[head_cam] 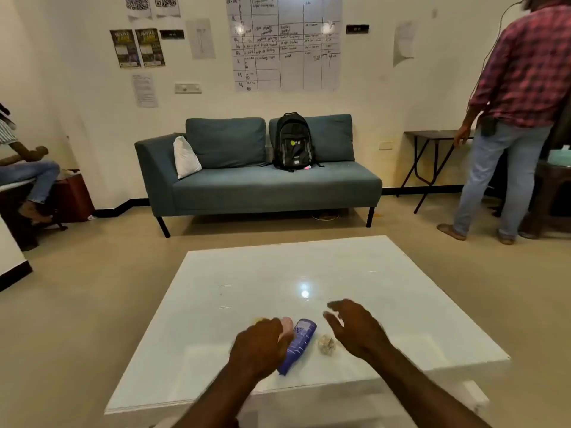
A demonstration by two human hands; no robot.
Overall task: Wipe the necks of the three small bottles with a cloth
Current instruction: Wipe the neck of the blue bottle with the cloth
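On the white tabletop point(309, 267) near you, your left hand point(259, 344) curls around a pink bottle point(286, 325). A blue bottle point(298, 344) lies just beside it, then a crumpled cloth point(327, 345). Your right hand point(355, 329) hovers with spread fingers and holds nothing.

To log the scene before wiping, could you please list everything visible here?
table: one, white, foreground
blue bottle: one, blue, lying on the table
pink bottle: one, pink, at the left hand
yellow thing: one, yellow, behind the left hand
cloth: one, beige, beside the blue bottle
sofa: one, teal, against the wall
backpack: one, black, on the sofa
pillow: one, white, on the sofa
folding table: one, dark, beside the sofa
standing person: one, checked shirt, by the folding table
seated person: one, jeans, picture's edge
left hand: one, at the pink bottle, grip unclear
right hand: one, open above the table
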